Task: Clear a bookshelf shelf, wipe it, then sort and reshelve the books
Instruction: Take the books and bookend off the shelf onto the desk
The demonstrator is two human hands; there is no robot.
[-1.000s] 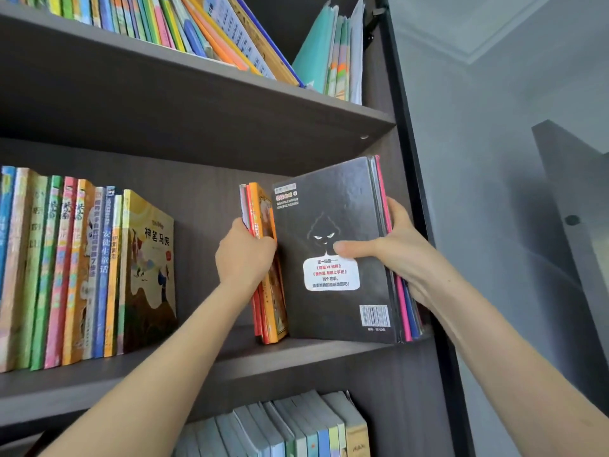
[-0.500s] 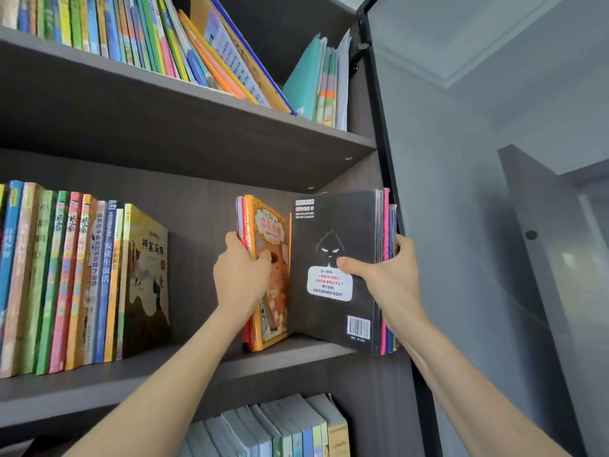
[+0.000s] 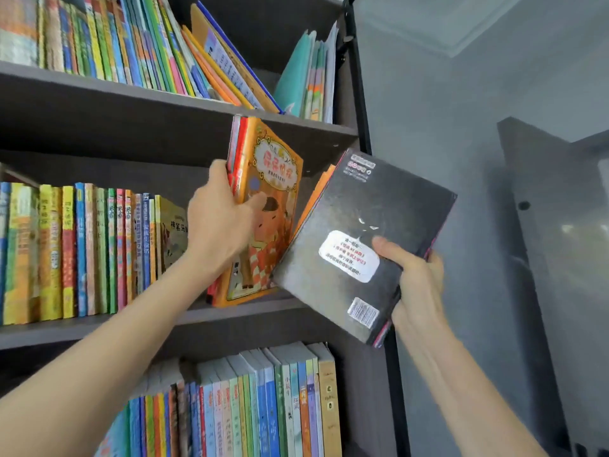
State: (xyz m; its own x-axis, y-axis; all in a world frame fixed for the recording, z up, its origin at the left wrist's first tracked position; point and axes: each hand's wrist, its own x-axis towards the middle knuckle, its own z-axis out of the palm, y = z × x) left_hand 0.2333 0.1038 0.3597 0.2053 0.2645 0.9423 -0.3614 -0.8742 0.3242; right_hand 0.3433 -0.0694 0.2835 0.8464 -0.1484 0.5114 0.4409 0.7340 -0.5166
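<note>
Dark wood bookshelf (image 3: 184,140) fills left side, grey wall (image 3: 461,94) on right, grey door panel (image 3: 543,258) with a dark knob at far right.

Middle shelf (image 3: 66,331): row of upright colourful books (image 3: 82,252) on its left part, bare gap, then the hands at its right end.

Left hand (image 3: 220,225) grips a small orange-covered bundle (image 3: 273,179). Its fingers (image 3: 219,171) wrap the red spines and the thumb lies across the front cover. Bundle tilted, top leaning left toward the board above, bottom edge resting on middle shelf.

Right hand (image 3: 418,285) holds the black book (image 3: 356,209) together with pink-edged books behind it. Thumb is clenched over the cover beside the white label, other fingers mostly hidden behind the stack. Stack is tilted to the right and lifted clear of the shelf, lower corner hanging out past the shelf's front edge, barcode near that corner. Thin orange book edge (image 3: 316,199) shows behind its upper left side. Black book's lower left corner overlaps the orange bundle in view; cannot tell if they touch.

Top shelf (image 3: 99,103): thin books leaning right (image 3: 131,44), teal booklets (image 3: 306,74) against the right wall of the case.

Lower shelf: packed row of spines (image 3: 257,407), mostly blue and green.
</note>
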